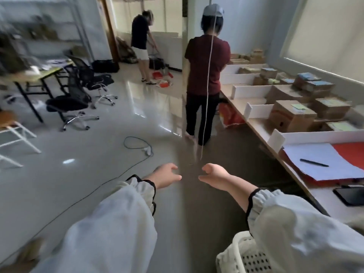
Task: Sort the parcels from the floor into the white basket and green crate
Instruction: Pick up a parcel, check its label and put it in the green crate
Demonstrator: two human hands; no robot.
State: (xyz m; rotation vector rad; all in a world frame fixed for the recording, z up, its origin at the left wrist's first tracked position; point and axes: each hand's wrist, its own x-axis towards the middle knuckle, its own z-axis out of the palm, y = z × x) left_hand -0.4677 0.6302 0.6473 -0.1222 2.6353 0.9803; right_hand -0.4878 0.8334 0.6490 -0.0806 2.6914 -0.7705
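Note:
My left hand (165,175) and my right hand (213,175) reach forward over the grey floor, a hand's width apart. Both hold nothing, and their fingers are loosely curled and apart. White sleeves with dark cuffs cover both arms. The white basket (239,257), with a perforated plastic wall, shows at the bottom right, partly hidden under my right sleeve. No green crate and no parcels on the floor are in view.
A person in a dark red shirt (206,64) stands ahead beside a long table (262,127) with cardboard boxes (291,115) and white dividers. A cable (136,143) lies on the floor. Office chairs (69,103) stand left. Another person (140,42) bends at the back.

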